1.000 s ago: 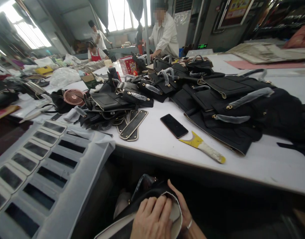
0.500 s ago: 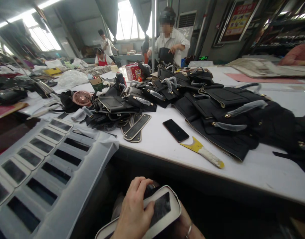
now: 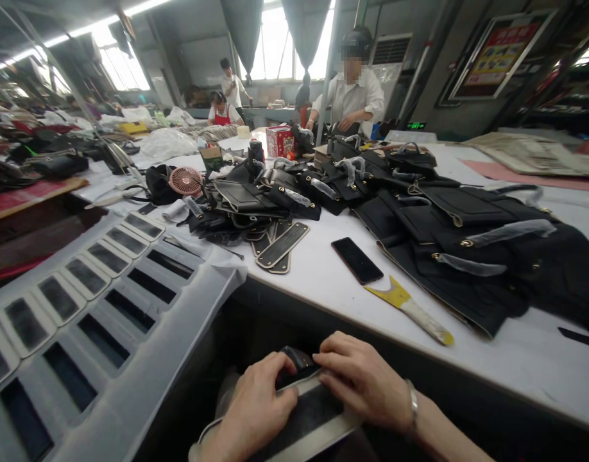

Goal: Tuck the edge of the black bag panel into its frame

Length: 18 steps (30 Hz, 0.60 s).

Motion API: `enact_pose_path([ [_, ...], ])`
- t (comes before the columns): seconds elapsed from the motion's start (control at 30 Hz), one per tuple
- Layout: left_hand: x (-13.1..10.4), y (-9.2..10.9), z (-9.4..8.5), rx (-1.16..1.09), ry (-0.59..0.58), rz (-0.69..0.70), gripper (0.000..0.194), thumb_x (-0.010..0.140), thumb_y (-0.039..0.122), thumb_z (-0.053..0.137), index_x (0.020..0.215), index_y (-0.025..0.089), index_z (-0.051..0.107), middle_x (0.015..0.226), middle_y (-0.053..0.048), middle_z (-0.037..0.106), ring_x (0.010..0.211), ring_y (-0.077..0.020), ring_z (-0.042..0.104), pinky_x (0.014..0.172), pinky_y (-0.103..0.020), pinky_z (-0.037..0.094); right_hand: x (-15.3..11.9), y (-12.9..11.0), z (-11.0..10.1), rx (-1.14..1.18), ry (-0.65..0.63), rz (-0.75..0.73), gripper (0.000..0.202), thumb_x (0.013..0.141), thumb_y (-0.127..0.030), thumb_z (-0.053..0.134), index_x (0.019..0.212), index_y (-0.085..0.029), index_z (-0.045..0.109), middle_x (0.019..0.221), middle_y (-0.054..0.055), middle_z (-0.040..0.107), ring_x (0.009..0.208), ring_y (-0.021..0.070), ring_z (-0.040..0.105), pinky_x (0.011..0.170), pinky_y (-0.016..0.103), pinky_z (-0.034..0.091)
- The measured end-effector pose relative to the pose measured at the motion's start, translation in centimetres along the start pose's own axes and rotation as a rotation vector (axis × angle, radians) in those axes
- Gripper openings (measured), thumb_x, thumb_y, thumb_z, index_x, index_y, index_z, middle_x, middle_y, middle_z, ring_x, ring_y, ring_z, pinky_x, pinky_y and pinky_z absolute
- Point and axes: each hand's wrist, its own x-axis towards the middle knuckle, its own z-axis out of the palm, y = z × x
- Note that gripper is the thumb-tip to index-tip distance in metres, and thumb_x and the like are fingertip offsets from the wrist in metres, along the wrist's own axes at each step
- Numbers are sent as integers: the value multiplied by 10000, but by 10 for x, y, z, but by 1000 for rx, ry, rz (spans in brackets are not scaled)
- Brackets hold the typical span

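Note:
Low in the view, over the dark space in front of the table, lies a bag panel with a black middle and a cream edge. My left hand is closed on its far edge, with the thumb on the panel's face. My right hand, with a bangle at the wrist, pinches the same edge farther right. Between the fingertips of both hands shows a piece of black leather with a small shiny fitting. Most of what lies under the panel is hidden.
Black bag pieces with wrapped handles cover the white table. A phone, a yellow scraper-like tool and loose panels lie nearer. Left are rows of cream-edged panels. A co-worker stands opposite.
My right hand has come up from behind the panel onto its far edge. The panel has tilted and now sits lower. The view has shifted to the left.

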Motion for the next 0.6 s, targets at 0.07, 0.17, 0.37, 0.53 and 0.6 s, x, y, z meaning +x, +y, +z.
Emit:
enact_pose_path([
  [0.07, 3, 0, 0, 3, -10, -2, 242, 678, 143, 497, 848, 218, 651, 816, 31, 642, 771, -162, 570, 705, -272, 373, 13, -5, 0, -254, -148, -131, 164, 908, -157, 502, 924, -160, 665, 924, 75, 645, 834, 211, 554, 683, 349, 396],
  [0.17, 4, -1, -1, -2, -20, -10, 248, 658, 142, 497, 839, 209, 653, 805, 26, 644, 760, -163, 569, 677, -266, 365, 24, -2, 9, -467, -262, -248, 87, 874, -133, 549, 830, -144, 623, 849, 65, 625, 761, 204, 529, 580, 353, 327],
  [0.37, 4, -4, 0, -60, -66, -16, 231, 680, 154, 489, 830, 216, 654, 757, 33, 645, 732, -161, 574, 624, -253, 346, 34, 12, 18, -452, -326, -283, 72, 853, -92, 558, 840, -121, 622, 827, 86, 614, 736, 210, 519, 536, 339, 294],
  [0.53, 6, -7, -1, -48, -76, -17, 242, 667, 148, 493, 847, 230, 634, 781, 34, 647, 750, -171, 583, 635, -255, 358, 38, 18, 30, -327, -255, -139, 102, 796, -62, 531, 835, -96, 618, 837, 125, 620, 733, 221, 528, 572, 326, 331],
  [0.6, 7, -5, -2, -42, -97, -5, 235, 668, 151, 492, 847, 234, 620, 788, 33, 644, 754, -175, 585, 638, -257, 367, 35, 19, 32, -238, -204, -92, 126, 805, -66, 489, 819, -102, 609, 841, 132, 615, 747, 228, 530, 600, 333, 356],
])
